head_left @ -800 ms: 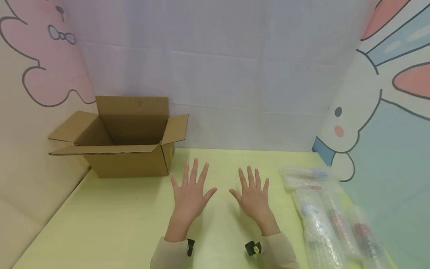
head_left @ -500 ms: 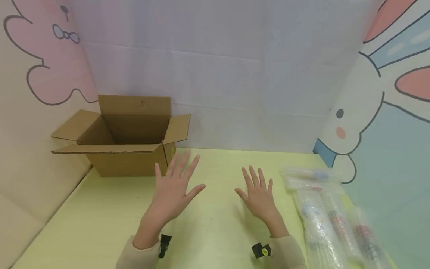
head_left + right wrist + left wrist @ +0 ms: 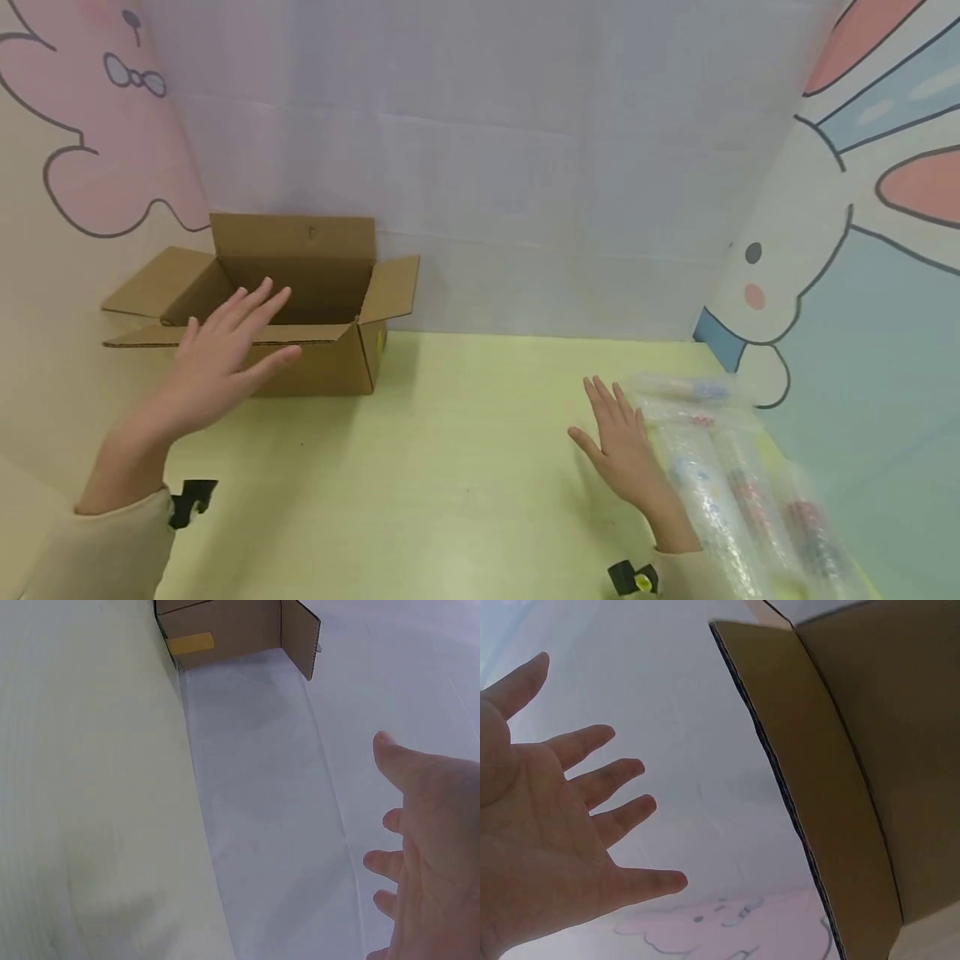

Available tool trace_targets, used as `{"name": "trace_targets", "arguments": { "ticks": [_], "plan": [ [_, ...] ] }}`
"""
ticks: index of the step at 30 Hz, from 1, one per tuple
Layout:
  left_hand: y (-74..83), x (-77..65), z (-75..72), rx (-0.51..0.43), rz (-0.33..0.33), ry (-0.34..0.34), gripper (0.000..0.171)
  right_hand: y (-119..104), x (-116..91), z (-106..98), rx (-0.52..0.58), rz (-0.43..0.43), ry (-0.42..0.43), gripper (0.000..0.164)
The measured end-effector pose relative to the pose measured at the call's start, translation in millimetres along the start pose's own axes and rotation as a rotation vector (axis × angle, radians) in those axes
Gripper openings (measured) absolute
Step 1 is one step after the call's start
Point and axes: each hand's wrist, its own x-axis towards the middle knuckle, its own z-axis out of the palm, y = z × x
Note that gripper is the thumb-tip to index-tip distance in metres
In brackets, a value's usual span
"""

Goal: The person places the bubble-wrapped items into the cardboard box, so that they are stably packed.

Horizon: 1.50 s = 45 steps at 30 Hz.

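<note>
An open cardboard box stands at the back left of the pale yellow table, its flaps spread outward. My left hand, fingers straight and apart, overlaps the box's front flap in the head view. The left wrist view has the same hand with its palm bare, beside a box flap. On the right, my right hand holds nothing, its fingers extended, just left of the bubble-wrapped packages. Part of this hand also appears in the right wrist view, with the box far off.
Several clear bubble-wrapped packages lie along the table's right side, one wrapped package crosswise behind the others. A white cloth wall closes the back; printed cloth walls, including one with a rabbit, flank the table.
Both hands have moved apart from the middle of the table: the left one left and up towards the box, the right one rightward towards the packages. The box and packages stay put.
</note>
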Motion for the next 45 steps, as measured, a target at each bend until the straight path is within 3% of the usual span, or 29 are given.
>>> {"name": "trace_targets", "arguments": {
  "ticks": [4, 8, 12, 18, 28, 35, 40, 45],
  "plan": [
    [-33.6, 7.9, -15.6, 0.045, -0.079, -0.014, 0.074, 8, -7, -15, -0.031, 0.053, 0.003, 0.072],
    [-61.4, 15.6, -26.1, 0.058, -0.154, -0.089, 0.079, 13, -16, -29, -0.059, 0.107, -0.011, 0.074],
    [-87.9, 19.6, -30.1, 0.025, -0.153, -0.138, 0.081, 25, -26, -39, -0.084, 0.155, -0.011, 0.077],
    [-122.2, 20.0, -31.0, -0.042, -0.132, -0.150, 0.083, 48, -44, -48, -0.130, 0.227, -0.018, 0.081],
    [-150.3, 21.5, -29.9, -0.099, -0.174, -0.177, 0.088, 70, -72, -59, -0.219, 0.321, -0.082, 0.090],
    [-165.8, 20.1, -28.7, -0.015, -0.221, -0.183, 0.089, 79, -81, -59, -0.236, 0.378, -0.159, 0.095],
    [-173.3, 30.8, -34.9, 0.068, -0.245, -0.221, 0.090, 83, -87, -58, -0.227, 0.410, -0.179, 0.097],
    [-180.7, 41.9, -43.5, 0.045, -0.249, -0.256, 0.096, 86, -90, -57, -0.232, 0.421, -0.180, 0.097]
  ]
}}
